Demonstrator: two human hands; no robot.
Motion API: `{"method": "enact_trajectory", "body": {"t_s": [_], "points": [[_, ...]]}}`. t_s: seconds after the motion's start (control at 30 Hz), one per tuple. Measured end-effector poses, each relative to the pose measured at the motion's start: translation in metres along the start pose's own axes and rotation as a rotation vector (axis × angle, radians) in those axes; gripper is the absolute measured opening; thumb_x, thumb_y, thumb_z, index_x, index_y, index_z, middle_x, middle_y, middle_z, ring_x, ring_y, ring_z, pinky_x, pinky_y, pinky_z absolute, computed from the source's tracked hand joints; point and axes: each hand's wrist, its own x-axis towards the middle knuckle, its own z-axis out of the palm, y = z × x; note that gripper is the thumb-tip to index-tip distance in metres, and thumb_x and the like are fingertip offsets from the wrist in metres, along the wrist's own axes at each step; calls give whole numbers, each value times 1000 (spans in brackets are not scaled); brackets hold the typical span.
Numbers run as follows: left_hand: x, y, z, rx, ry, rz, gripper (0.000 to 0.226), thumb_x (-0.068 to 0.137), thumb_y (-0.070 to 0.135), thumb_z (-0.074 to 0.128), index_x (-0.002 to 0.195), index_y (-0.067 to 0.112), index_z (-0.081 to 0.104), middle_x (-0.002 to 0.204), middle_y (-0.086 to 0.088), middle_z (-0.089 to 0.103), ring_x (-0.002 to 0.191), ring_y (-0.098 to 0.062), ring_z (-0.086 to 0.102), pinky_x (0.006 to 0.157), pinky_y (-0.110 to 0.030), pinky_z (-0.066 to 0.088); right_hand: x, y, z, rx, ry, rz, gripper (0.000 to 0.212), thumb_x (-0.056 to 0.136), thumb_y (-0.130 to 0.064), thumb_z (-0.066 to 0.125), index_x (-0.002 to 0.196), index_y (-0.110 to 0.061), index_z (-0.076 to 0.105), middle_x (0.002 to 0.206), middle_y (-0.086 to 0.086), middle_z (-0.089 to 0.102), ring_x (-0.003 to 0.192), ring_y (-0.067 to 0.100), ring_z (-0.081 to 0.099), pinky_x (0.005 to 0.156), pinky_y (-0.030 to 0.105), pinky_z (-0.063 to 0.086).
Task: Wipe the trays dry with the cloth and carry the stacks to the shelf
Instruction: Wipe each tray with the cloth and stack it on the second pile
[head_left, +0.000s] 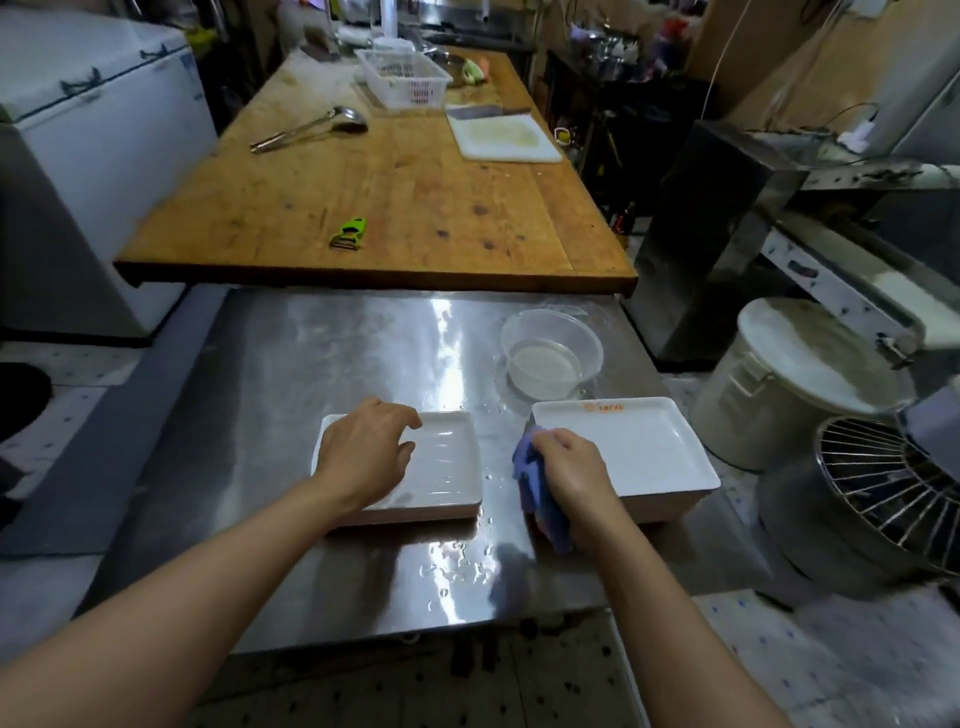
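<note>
Two white rectangular trays lie side by side on the wet steel table (322, 364). My left hand (366, 449) rests over the left tray (449, 467), fingers loosely curled above its wet inside. The right tray (649, 447) looks like the top of a short stack and carries an orange mark at its far rim. My right hand (569, 467) grips a bunched blue cloth (535, 486) at that tray's near left corner, the cloth hanging down over the tray's edge.
A clear plastic bowl (550, 348) with water stands behind the trays. Water drops lie between the trays. A raised wooden table (374, 176) beyond holds a peeler, ladle, cutting board and basket. A white lidded bucket (795, 379) and a wire-guarded machine (883, 499) stand at the right.
</note>
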Motion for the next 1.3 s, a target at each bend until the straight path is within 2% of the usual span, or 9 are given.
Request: {"method": "enact_trajectory", "body": {"t_s": [0.07, 0.17, 0.33, 0.43, 0.53, 0.63, 0.9, 1.07, 1.3], "points": [[-6, -17, -1, 5, -12, -85, 32, 88, 26, 59, 120, 28, 56, 124, 2, 59, 120, -20, 48, 90, -38, 44, 3, -10, 23, -94, -23, -68, 14, 89, -15, 44, 101, -10, 50, 76, 4, 58, 66, 15, 57, 55, 19, 46], [-16, -42, -2, 15, -3, -196, 39, 87, 27, 60, 125, 28, 53, 127, 1, 57, 119, -21, 49, 87, -37, 44, 12, -12, 58, -253, -54, -159, 31, 86, -9, 42, 116, -5, 39, 77, 0, 47, 76, 23, 59, 49, 16, 39], [-28, -73, 3, -2, -55, -347, 47, 85, 25, 59, 130, 21, 47, 129, 1, 54, 121, -23, 45, 87, -40, 45, 22, 5, 102, -605, -33, -215, 32, 92, -17, 45, 122, -6, 45, 133, 19, 40, 123, 33, 38, 102, 34, 29], [-30, -82, 11, 0, -143, -423, 48, 84, 29, 58, 129, 20, 44, 126, -2, 55, 116, -27, 48, 87, -40, 45, 24, 23, 108, -957, 64, -344, 31, 93, -30, 44, 121, -18, 52, 149, 12, 20, 134, 30, 21, 109, 36, 16], [-30, -86, 21, -19, -232, -469, 51, 86, 29, 55, 133, 19, 38, 127, -6, 52, 115, -27, 49, 88, -38, 43, 26, 31, 113, -876, 8, -361, 24, 94, -18, 42, 112, -7, 55, 124, 10, 42, 118, 28, 43, 87, 29, 36], [-29, -87, 29, -97, -261, -488, 48, 88, 21, 52, 133, 19, 37, 128, -8, 51, 113, -29, 51, 88, -37, 43, 30, 28, 121, -928, -50, -323, 26, 95, -16, 46, 114, -2, 57, 124, 12, 41, 114, 26, 46, 87, 31, 46], [-30, -92, 35, -236, -231, -469, 48, 86, 12, 54, 131, 16, 39, 125, -8, 52, 111, -29, 51, 90, -37, 43, 74, 13, 148, -773, 92, -297, 25, 95, -13, 40, 117, -4, 48, 119, 8, 41, 112, 30, 44, 81, 32, 35], [-31, -91, 39, -253, -208, -487, 53, 88, 14, 54, 137, 17, 34, 126, -8, 50, 113, -28, 50, 88, -33, 39, 77, 19, 158, -736, -29, -459, 18, 89, -9, 51, 103, 1, 58, 118, 15, 43, 106, 32, 46, 86, 35, 43], [-32, -90, 39, -261, -207, -497, 55, 89, 17, 53, 140, 19, 31, 129, -10, 47, 114, -30, 50, 92, -40, 44, 70, -3, 217, -668, -288, -664, 29, 83, -1, 53, 109, -8, 63, 117, 17, 43, 106, 29, 44, 93, 35, 40]]}}
